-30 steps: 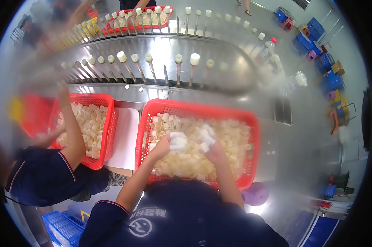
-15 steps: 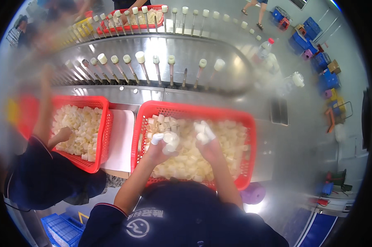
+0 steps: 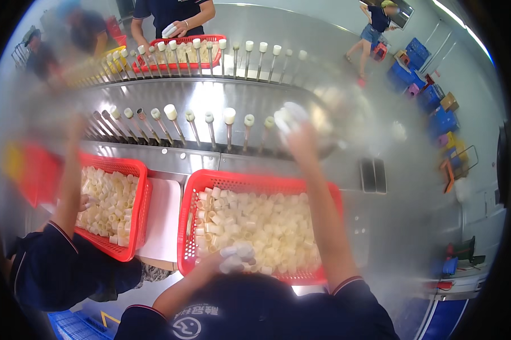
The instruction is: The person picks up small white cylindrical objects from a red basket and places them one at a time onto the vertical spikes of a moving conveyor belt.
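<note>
Over the near edge of the red basket [image 3: 261, 178] is my left hand [image 3: 232, 259], its fingers curled in, with white covers on the fingertips. Whitish shapes show among those fingers, but I cannot tell covers from tubes. The basket is full of short cream-white plastic tubes [image 3: 255, 221]. My right hand [image 3: 294, 127] reaches far forward to the right end of the nearer row of upright metal rods [image 3: 229, 133]. Its white-covered fingers are bunched together and somewhat blurred; what they grip is hidden. Many of the rods carry a white tube on top.
On the left, a co-worker's arm [image 3: 68, 181] reaches over a second red basket [image 3: 139, 204] of tubes. White paper [image 3: 160, 218] lies between the baskets. Across the metal table, another person [image 3: 173, 17] stands by a red basket [image 3: 210, 38]. Two dark slots [image 3: 373, 175] lie at right.
My right hand has gone from above the basket forward to the rods. My left hand has drawn back to the basket's near edge. The nearer rods have shifted left.
</note>
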`<state>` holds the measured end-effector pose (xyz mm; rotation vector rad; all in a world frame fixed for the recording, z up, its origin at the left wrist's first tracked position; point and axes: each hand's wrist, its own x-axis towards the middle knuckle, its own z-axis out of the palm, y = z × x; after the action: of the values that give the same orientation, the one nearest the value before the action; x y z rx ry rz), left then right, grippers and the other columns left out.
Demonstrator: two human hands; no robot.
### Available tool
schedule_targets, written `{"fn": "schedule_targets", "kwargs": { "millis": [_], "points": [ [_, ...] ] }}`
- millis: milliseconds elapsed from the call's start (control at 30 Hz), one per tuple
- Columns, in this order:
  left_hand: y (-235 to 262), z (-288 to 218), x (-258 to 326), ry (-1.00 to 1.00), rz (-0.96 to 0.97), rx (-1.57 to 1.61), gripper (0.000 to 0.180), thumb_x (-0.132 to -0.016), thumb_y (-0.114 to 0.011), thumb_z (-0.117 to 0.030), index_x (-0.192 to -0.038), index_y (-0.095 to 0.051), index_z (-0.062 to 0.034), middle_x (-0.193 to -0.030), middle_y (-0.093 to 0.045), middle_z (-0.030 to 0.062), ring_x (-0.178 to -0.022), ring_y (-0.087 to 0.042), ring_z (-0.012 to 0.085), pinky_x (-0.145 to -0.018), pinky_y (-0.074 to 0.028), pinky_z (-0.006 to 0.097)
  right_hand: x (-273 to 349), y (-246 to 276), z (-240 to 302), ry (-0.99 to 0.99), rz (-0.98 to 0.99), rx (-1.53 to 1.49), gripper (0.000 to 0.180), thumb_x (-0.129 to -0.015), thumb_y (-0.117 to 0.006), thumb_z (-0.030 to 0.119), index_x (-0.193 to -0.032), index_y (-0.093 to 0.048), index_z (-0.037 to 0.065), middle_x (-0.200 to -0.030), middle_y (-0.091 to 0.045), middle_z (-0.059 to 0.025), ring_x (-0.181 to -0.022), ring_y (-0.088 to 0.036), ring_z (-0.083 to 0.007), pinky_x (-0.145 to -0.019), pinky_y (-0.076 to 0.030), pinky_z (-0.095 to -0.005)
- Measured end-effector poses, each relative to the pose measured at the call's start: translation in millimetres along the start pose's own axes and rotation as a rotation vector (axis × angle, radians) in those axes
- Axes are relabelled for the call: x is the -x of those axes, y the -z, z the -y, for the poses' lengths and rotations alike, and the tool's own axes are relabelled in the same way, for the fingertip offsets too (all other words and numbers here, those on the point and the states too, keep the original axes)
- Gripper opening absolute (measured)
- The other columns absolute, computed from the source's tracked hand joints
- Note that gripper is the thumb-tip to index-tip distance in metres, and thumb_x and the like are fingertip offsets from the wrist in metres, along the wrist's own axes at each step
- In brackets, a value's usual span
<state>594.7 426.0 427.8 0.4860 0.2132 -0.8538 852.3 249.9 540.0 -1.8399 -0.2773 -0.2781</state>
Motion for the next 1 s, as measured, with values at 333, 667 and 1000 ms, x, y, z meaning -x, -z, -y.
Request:
{"fn": "schedule_targets", "kwargs": {
  "millis": [333,667,1000],
  "points": [
    [-12.8,-16.2,2.6,0.082,-0.411,-0.161,0.041,-0.082,-0.051,-0.023,-0.119,-0.039,-0.0087,-0.114,-0.048,0.0065,-0.091,-0.055,0.0165,-0.052,-0.045,0.021,-9.0,23.9,-28.1,0.325,-0.123,0.406,0.032,-0.07,-0.064,0.01,-0.102,-0.06,0.012,-0.086,-0.062,-0.0122,-0.061,-0.057,-0.0195,-0.057,-0.045,-0.0308],
    [-14.9,-109.2,-17.9,-0.674,-0.36,-0.456,0.026,-0.08,-0.055,-0.023,-0.102,-0.05,-0.0096,-0.079,-0.055,0.0034,-0.059,-0.052,0.011,-0.045,-0.04,0.02,19.0,62.3,-62.5,0.045,-0.378,0.389,0.039,-0.073,-0.062,0.007,-0.11,-0.053,0.006,-0.093,-0.059,-0.0072,-0.065,-0.051,-0.0068,-0.05,-0.044,-0.0221],
    [-100.7,-294.4,-21.2,-0.959,-1.111,-2.269,0.021,-0.064,-0.064,-0.016,-0.083,-0.063,-0.0081,-0.072,-0.061,0.014,-0.072,-0.061,0.0288,-0.062,-0.048,0.035,154.0,37.1,-50.2,-0.656,-0.268,-1.313,0.03,-0.079,-0.05,-0.004,-0.108,-0.045,0.001,-0.103,-0.05,-0.0119,-0.098,-0.05,-0.0279,-0.094,-0.04,-0.0353]
  ]
}}
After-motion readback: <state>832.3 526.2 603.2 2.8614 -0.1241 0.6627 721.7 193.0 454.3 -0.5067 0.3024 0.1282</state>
